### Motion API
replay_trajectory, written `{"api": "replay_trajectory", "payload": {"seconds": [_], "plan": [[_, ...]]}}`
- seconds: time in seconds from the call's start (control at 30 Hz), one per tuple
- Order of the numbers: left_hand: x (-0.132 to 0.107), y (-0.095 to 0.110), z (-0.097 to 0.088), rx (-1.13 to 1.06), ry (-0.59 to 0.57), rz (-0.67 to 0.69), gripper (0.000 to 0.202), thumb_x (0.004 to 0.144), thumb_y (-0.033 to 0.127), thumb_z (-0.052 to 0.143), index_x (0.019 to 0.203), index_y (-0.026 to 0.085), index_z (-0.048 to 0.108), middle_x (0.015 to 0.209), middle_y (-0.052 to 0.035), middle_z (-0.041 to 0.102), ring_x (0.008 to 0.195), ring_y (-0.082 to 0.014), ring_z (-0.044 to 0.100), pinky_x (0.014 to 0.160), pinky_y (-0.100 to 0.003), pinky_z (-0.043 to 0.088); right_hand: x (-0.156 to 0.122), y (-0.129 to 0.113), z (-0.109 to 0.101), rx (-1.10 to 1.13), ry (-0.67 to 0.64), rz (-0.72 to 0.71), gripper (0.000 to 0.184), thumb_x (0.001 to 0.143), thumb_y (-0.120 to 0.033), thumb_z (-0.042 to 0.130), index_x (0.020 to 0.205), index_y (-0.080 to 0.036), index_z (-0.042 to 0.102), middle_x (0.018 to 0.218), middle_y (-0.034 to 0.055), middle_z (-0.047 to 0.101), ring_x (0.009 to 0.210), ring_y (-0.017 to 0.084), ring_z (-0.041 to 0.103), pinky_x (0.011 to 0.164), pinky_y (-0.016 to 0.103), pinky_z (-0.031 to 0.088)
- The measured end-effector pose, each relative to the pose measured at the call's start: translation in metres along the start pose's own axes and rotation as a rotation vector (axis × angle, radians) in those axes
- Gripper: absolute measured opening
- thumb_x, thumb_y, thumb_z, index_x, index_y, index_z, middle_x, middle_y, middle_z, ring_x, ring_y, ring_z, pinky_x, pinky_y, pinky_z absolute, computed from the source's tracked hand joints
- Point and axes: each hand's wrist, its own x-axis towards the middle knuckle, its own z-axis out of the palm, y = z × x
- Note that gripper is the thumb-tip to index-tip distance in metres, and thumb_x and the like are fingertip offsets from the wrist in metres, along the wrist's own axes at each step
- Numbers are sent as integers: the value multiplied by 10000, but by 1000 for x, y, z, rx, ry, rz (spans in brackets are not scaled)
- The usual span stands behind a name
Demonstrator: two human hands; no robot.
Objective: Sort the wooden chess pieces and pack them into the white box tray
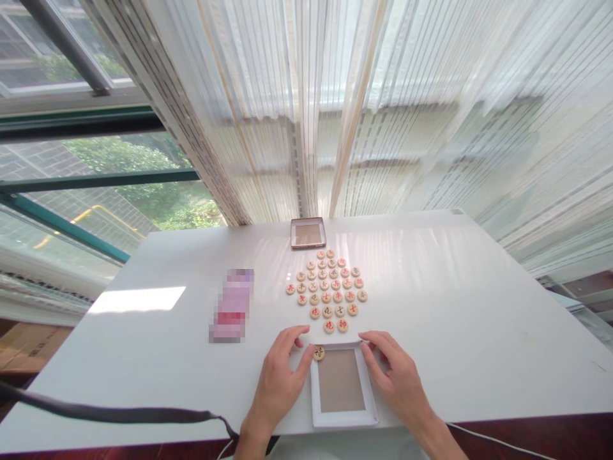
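Observation:
A shallow white box [345,419] with a brown bottom lies at the table's near side, between my two hands. One round Chinese chess piece [318,352] with a dark character sits in its far left corner. My left hand [283,365] is at that corner with thumb and index finger apart; the thumb tip is next to the piece, and whether it touches cannot be told. On the other side, my right hand [393,365] has thumb and index finger closed around the far right corner. Beyond the box, several wooden Chinese chess pieces [334,274], marked red or dark, lie in rough rows.
A brown-rimmed box lid [308,234] lies at the back of the white table [460,332]. Left of the pieces is a blurred pink item [232,306]. A black strap [119,412] crosses the near left. Sheer curtains [407,128] and a window stand behind.

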Motion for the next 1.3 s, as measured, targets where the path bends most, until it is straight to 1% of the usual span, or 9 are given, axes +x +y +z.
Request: {"api": "replay_trajectory", "payload": {"seconds": [0.07, 0.13, 0.37, 0.5, 0.63, 0.8, 0.93, 1.1, 1.3], "plan": [[1, -2, -3, -12, -8, 12, 258, 986, 347, 551, 1231, 277, 588, 1103, -49, 664, 926, -199, 639, 808, -350, 537, 1, -2, -1, 3, -6, 7, 166, 1002, -287, 526, 1105, -242, 648, 1038, 64, 688, 826, 189, 662, 700, 303, 547], [1, -5, -5, -22, -28, 42, 229, 989, 335, 550, 1203, 275, 604, 1096, -50, 669, 932, -199, 639, 831, -352, 538, 2, -3, -3, 7, -23, 16, 169, 1002, -299, 523, 1094, -244, 654, 1025, 59, 696, 826, 191, 665, 694, 303, 545], [-3, -8, -6, 9, -77, 127, 189, 989, 303, 546, 1152, 251, 625, 1053, -74, 685, 943, -226, 640, 869, -396, 540, 16, -2, -17, 6, -83, 100, 208, 1004, -361, 513, 1074, -246, 672, 1004, 54, 717, 818, 192, 655, 649, 290, 549], [-2, -6, -5, 32, -66, 158, 170, 995, 291, 528, 1109, 234, 641, 1026, -83, 695, 954, -239, 642, 874, -418, 540, 39, -1, -28, -26, -51, 89, 231, 992, -390, 521, 1081, -255, 685, 1000, 54, 723, 787, 193, 634, 509, 262, 515], [-2, -6, -4, 32, -52, 165, 159, 993, 271, 527, 1087, 231, 650, 1023, -82, 702, 963, -240, 642, 878, -423, 540, 73, -6, -36, -57, -2, 9, 244, 979, -409, 539, 1050, -245, 706, 1000, 74, 731, 766, 203, 630, 446, 260, 495], [-2, -5, -5, 28, -37, 171, 157, 988, 256, 533, 1082, 233, 657, 1028, -73, 706, 972, -233, 645, 884, -414, 536, 118, -12, -40, -94, -30, -114, 293, 982, -442, 524, 1033, -233, 724, 987, 85, 744, 787, 214, 666, 501, 282, 535], [-2, -4, -5, 25, -23, 166, 152, 984, 254, 537, 1065, 237, 663, 1018, -61, 710, 963, -227, 650, 874, -399, 536, 143, -9, -36, -96, -108, -144, 283, 983, -434, 531, 1039, -234, 724, 975, 68, 749, 803, 208, 678, 589, 302, 557], [-2, -5, -5, 13, -28, 154, 142, 982, 242, 543, 1060, 241, 663, 1021, -52, 710, 959, -222, 643, 873, -396, 528, 159, -2, -27, -76, -150, -170, 260, 984, -408, 539, 1016, -233, 729, 927, 42, 754, 803, 197, 685, 704, 335, 565], [-2, -4, -4, 6, -31, 143, 145, 983, 245, 545, 1060, 238, 666, 1026, -61, 709, 966, -230, 640, 873, -403, 526, 167, 1, -25, -95, -131, -176, 294, 979, -432, 531, 994, -222, 736, 920, 53, 759, 780, 198, 686, 694, 337, 571]]}}
